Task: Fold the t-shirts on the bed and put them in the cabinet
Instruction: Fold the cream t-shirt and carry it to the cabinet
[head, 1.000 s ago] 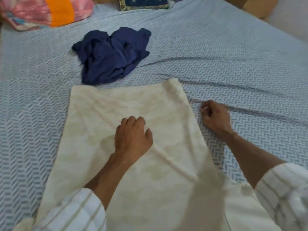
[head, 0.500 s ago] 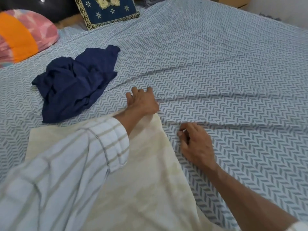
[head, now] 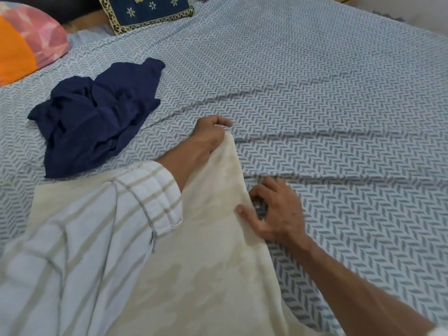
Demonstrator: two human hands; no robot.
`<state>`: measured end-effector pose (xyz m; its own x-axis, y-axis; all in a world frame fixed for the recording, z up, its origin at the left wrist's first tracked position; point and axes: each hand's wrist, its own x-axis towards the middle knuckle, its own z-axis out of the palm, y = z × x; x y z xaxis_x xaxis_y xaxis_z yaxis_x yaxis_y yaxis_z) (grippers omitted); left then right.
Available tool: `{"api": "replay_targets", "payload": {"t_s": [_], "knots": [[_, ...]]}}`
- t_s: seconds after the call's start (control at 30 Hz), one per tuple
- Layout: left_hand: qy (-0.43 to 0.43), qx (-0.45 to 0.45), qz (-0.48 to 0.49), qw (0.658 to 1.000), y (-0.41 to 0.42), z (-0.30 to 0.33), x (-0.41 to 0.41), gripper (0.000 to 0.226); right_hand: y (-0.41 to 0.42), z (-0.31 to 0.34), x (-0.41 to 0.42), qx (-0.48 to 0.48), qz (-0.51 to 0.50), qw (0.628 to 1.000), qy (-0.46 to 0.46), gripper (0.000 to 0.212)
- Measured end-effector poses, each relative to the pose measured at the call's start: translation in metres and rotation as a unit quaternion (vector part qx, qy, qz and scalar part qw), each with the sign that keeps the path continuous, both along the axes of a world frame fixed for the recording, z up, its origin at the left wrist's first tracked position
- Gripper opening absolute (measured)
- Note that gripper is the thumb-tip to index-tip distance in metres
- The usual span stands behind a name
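A cream t-shirt (head: 213, 251) lies spread flat on the bed (head: 327, 117), close to me. My left hand (head: 209, 135) grips its far right corner, and the cloth is lifted a little there. My right hand (head: 276, 212) holds the shirt's right edge lower down, thumb on top of the cloth and fingers curled at the edge. A crumpled navy t-shirt (head: 97, 112) lies in a heap beyond the cream one, to the left. My striped left sleeve hides the shirt's left middle.
A pink and orange pillow (head: 26, 42) sits at the far left. A dark blue embroidered cushion (head: 148, 10) leans at the head of the bed. The blue herringbone sheet stretches away to the right with a few creases.
My left hand went from the middle of the cream shirt to its far right corner and now lifts it. My right hand closed in on the shirt's right edge.
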<state>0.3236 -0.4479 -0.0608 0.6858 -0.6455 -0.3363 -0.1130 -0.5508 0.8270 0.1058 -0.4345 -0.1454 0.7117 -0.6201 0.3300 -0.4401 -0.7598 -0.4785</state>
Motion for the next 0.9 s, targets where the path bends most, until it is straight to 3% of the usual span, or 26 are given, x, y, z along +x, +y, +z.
{"api": "replay_targets", "payload": {"t_s": [0.23,0.33,0.47,0.6,0.73,0.9], "knots": [[-0.079,-0.028,-0.018,0.996,-0.004,-0.025,0.008,0.029,0.001,-0.002,0.001,0.045,-0.041,0.998,-0.018,0.022],[-0.095,-0.018,-0.094,0.991,0.006,-0.037,0.01,0.037,0.001,-0.003,0.003,0.048,-0.052,0.997,-0.005,0.022],[-0.25,0.081,-0.218,0.94,0.027,-0.04,0.003,0.063,0.001,-0.006,0.004,0.02,-0.057,0.998,-0.003,0.026],[-0.341,0.084,-0.201,0.915,0.106,-0.016,-0.049,0.064,0.001,0.0,0.003,0.024,-0.053,0.998,0.009,0.026],[-0.252,0.125,-0.267,0.922,0.23,-0.011,-0.106,0.057,0.006,0.015,0.0,0.051,-0.039,0.997,0.041,0.032],[-0.229,0.223,-0.364,0.875,0.355,0.002,-0.171,0.069,0.039,0.039,-0.025,0.171,-0.051,0.981,0.077,0.067]]}}
